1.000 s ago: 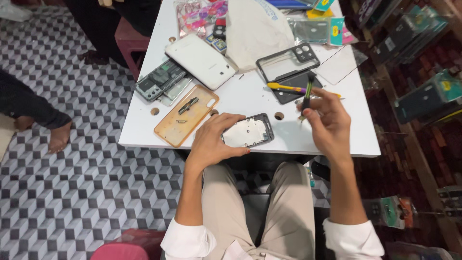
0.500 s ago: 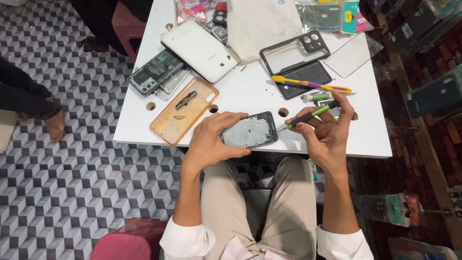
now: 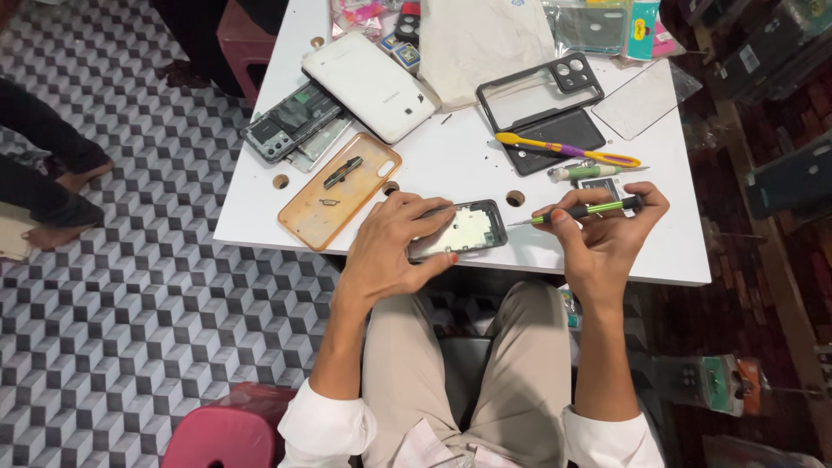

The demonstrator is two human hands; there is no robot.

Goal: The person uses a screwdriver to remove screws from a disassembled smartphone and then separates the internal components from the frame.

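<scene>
On the white table (image 3: pixel 451 165), left hand (image 3: pixel 390 247) grips phone frame (image 3: pixel 464 231), right hand (image 3: pixel 607 238) clamps screwdriver (image 3: pixel 581 212)

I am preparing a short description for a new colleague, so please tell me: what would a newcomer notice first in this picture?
First, the left hand gripping a small dark phone frame with a pale inner plate at the near edge of the white table, while the right hand points a thin green-and-black screwdriver at it. Next, the translucent orange phone case left of the hands, and the large white phone back cover beyond it.
</scene>
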